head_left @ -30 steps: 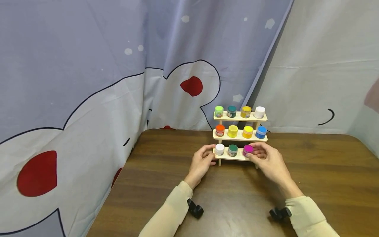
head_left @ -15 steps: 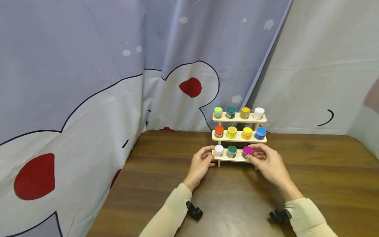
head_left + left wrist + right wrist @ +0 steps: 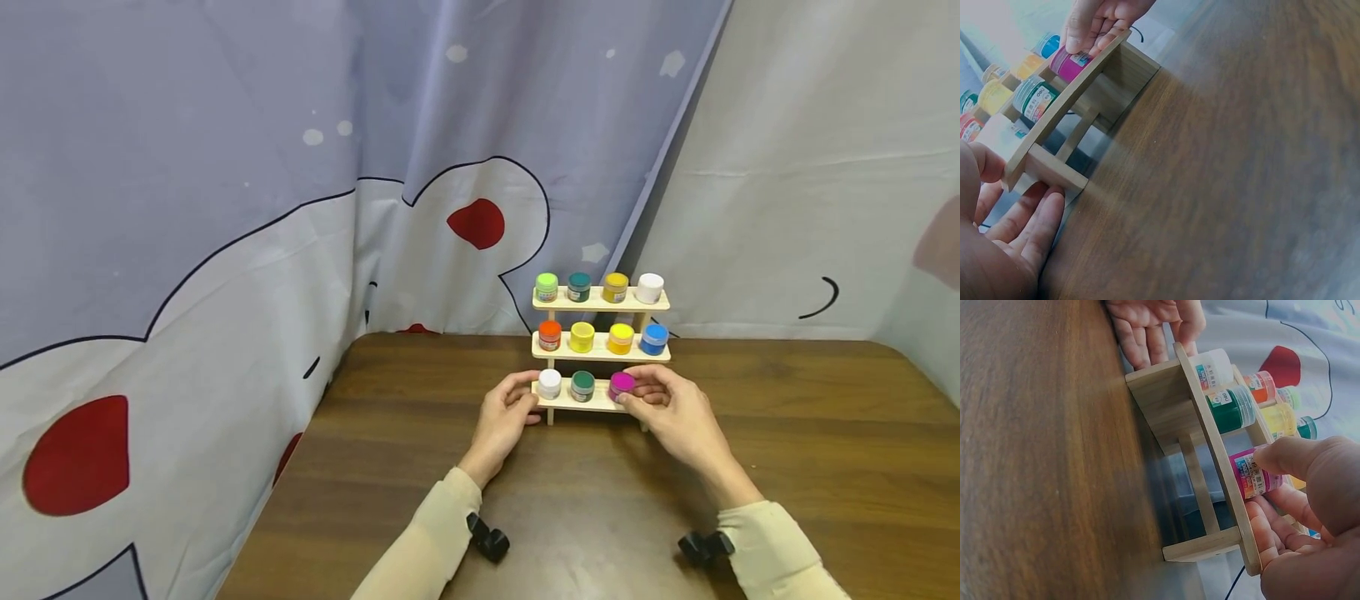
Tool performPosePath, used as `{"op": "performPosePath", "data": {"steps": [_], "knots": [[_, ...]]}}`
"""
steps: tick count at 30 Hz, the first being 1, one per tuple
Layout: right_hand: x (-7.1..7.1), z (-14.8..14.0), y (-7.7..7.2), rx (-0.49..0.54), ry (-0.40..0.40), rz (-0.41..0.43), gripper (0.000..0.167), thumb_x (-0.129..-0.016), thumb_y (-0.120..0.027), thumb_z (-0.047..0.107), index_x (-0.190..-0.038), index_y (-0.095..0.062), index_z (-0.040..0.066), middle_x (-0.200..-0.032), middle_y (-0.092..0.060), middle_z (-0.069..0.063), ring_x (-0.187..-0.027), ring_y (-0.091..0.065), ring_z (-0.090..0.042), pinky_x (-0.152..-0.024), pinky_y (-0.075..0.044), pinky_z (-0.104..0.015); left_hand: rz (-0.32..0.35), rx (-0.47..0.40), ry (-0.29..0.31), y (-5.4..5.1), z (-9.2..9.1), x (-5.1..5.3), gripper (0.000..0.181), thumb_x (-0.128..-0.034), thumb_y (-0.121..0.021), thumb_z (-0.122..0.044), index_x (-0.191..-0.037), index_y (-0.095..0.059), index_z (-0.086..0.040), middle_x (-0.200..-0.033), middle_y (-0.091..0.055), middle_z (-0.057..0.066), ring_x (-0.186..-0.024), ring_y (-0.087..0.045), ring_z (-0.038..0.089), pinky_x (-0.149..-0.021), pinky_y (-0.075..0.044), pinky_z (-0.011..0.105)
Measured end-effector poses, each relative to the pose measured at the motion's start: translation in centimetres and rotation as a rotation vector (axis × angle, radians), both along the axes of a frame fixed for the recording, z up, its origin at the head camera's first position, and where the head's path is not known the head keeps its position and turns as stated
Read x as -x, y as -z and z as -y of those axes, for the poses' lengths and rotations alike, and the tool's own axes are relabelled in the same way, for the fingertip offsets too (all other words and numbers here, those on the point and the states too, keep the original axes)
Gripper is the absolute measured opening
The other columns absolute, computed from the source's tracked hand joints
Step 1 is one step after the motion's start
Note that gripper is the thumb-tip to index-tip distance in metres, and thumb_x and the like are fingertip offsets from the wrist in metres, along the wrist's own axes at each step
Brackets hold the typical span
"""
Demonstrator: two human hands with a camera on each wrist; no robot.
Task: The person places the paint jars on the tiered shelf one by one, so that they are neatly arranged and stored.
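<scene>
A three-tier wooden rack stands on the table, holding small paint jars. On its bottom shelf are a white jar, a dark green jar and a purple paint jar. My right hand pinches the purple jar, thumb in front and fingers behind, near the shelf's right end. With my left hand I hold the left end of the bottom shelf; in the left wrist view the thumb touches the shelf edge by the white jar and the fingers lie beneath, at the wooden leg.
Several jars fill the upper shelves, among them a blue jar and a red-orange jar. Behind the rack hangs a patterned curtain. The brown wooden table extends in front and to both sides.
The whole scene shifts slightly left and down in the head view. Both hands keep their hold, and no jar visibly moves on the rack.
</scene>
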State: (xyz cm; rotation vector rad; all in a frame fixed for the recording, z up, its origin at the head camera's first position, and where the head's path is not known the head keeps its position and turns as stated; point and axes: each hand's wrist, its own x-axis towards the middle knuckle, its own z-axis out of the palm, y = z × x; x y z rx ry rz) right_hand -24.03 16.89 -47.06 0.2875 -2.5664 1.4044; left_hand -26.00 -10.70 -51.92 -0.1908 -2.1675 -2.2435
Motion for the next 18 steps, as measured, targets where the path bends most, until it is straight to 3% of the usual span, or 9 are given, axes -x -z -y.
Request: {"op": "performPosePath", "data": {"steps": [5, 12, 18], "knots": [[-0.05, 0.22, 0.02, 0.008, -0.001, 0.0, 0.037, -0.101, -0.087, 0.02, -0.133, -0.075, 0.005, -0.115, -0.079, -0.014, -0.098, -0.072, -0.016, -0.084, -0.057, -0.011, 0.004, -0.003, 0.003, 0.02, 0.23, -0.01, 0.039, -0.1048, -0.063, -0.001, -0.141, -0.073, -0.009, -0.125, -0.078, 0.016, -0.105, -0.078, 0.032, -0.093, -0.069, 0.042], [-0.08, 0.27, -0.2, -0.004, 0.005, 0.012, 0.04, -0.1, -0.087, 0.022, -0.133, -0.074, 0.004, -0.117, -0.079, -0.015, -0.098, -0.072, -0.018, -0.083, -0.056, -0.012, 0.003, -0.004, -0.002, 0.01, 0.32, -0.13, 0.04, -0.104, -0.063, -0.001, -0.141, -0.073, -0.009, -0.126, -0.078, 0.017, -0.104, -0.077, 0.022, -0.094, -0.068, 0.042], [0.21, 0.03, -0.22, -0.004, -0.021, 0.033, 0.042, -0.1, -0.087, 0.018, -0.135, -0.072, 0.002, -0.121, -0.077, -0.016, -0.103, -0.072, -0.02, -0.086, -0.057, -0.01, 0.007, -0.001, -0.014, 0.01, 0.39, -0.25, 0.039, -0.1042, -0.063, -0.002, -0.141, -0.073, -0.008, -0.125, -0.078, 0.017, -0.103, -0.078, 0.026, -0.092, -0.069, 0.04]]}}
